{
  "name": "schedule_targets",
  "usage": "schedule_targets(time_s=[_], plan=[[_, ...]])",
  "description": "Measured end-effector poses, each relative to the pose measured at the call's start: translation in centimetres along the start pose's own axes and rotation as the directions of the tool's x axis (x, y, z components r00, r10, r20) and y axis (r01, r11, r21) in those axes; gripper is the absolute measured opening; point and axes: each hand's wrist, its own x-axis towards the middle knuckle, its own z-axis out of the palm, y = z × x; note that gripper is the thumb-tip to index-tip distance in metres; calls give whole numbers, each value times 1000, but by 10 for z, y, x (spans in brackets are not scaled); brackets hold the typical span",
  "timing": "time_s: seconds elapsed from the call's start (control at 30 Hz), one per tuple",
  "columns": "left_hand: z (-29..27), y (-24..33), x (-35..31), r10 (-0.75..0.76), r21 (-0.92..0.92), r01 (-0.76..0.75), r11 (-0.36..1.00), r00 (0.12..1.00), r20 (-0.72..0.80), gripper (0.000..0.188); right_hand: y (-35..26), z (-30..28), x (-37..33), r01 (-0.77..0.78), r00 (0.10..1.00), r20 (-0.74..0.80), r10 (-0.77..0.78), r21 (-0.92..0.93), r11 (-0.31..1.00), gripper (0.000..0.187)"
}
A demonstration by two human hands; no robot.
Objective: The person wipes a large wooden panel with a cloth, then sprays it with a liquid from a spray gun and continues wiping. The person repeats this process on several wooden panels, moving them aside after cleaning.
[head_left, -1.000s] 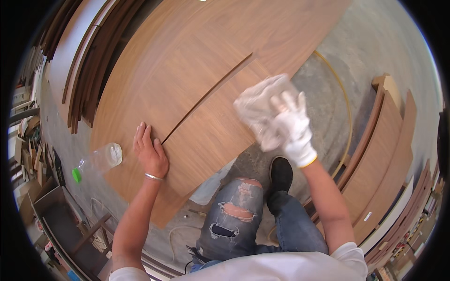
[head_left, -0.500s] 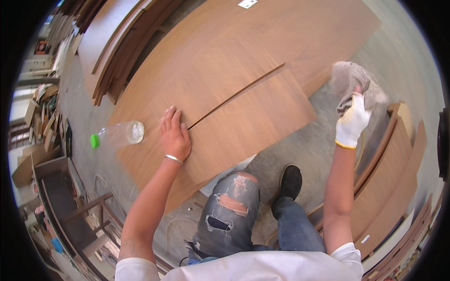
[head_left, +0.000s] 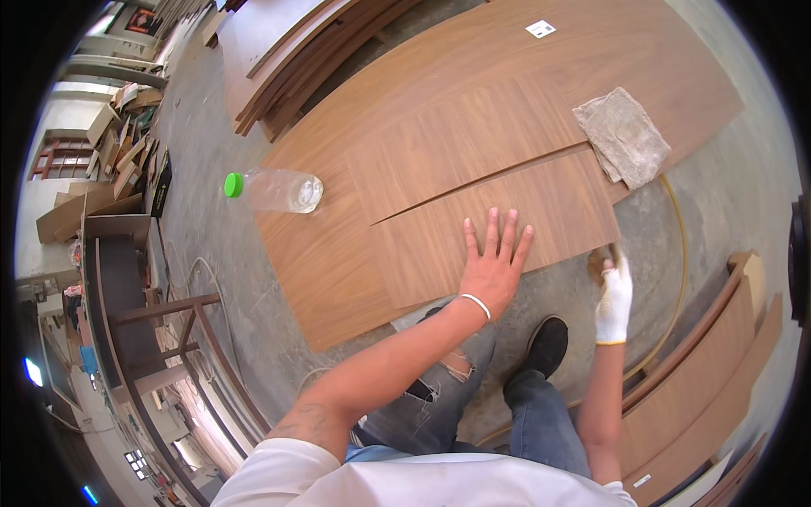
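Left hand (head_left: 490, 275) bare, palm down, fingers spread and straight, laid flat on the lower small panel (head_left: 557, 211), gripping nothing; silver bracelet (head_left: 476, 305) on that wrist. Right hand (head_left: 614, 300) in a white glove with a yellow cuff, fingers at the near right corner of the same panel; can't tell whether they are pinched on the edge or just touching. Lower small panel is brown wood-grain, lying flat, long side toward the person. Upper small panel (head_left: 473, 144) sits alongside it, same finish, with a narrow dark gap between the two, widening slightly toward the right. Both rest on the large panel (head_left: 296, 262), also brown wood-grain, which extends past them at both ends; white label (head_left: 541, 29) near its far edge. Grey cloth (head_left: 623, 139) lies folded and loose at the right end of the small panels, over the large one, clear of both hands. Clear bottle (head_left: 283, 190) with a green cap at the left end of the large panel, cap pointing left; can't tell if upright or on its side. Further out: yellow hose (head_left: 680, 237) curving across the concrete floor on the right, board stack (head_left: 693, 363) beyond it, dark metal frame (head_left: 160, 317) at left, scrap pile (head_left: 118, 160) behind that.
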Motion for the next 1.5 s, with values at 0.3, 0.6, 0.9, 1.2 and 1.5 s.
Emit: schedule_targets(time_s=[0.3, 0.6, 0.9, 1.2, 1.5], plan=[[-60, 13, 6, 150, -185, -178, 967, 977, -154, 76, 38, 22, -53, -123, 936, 337, 97, 59, 991, 58], [-176, 28, 58, 287, -694, -170, 700, 956, 55, 49, -2, 27, -63, -371, 875, 484, -22, 698, 613, 113], [-74, -109, 161, 74, -597, -145, 789, 987, -142, 51, -13, -4, -85, -58, 993, 113, -41, 750, 659, 74], [-16, -217, 161, 59, -325, 28, 945, 965, 255, 127, -21, -110, -127, 499, 830, -556, 48, 778, 380, 53], [-53, -152, 122, -120, -95, 184, 978, 878, 463, 155, -12, -164, -121, 756, 654, -756, 34, 654, -7, 41]])
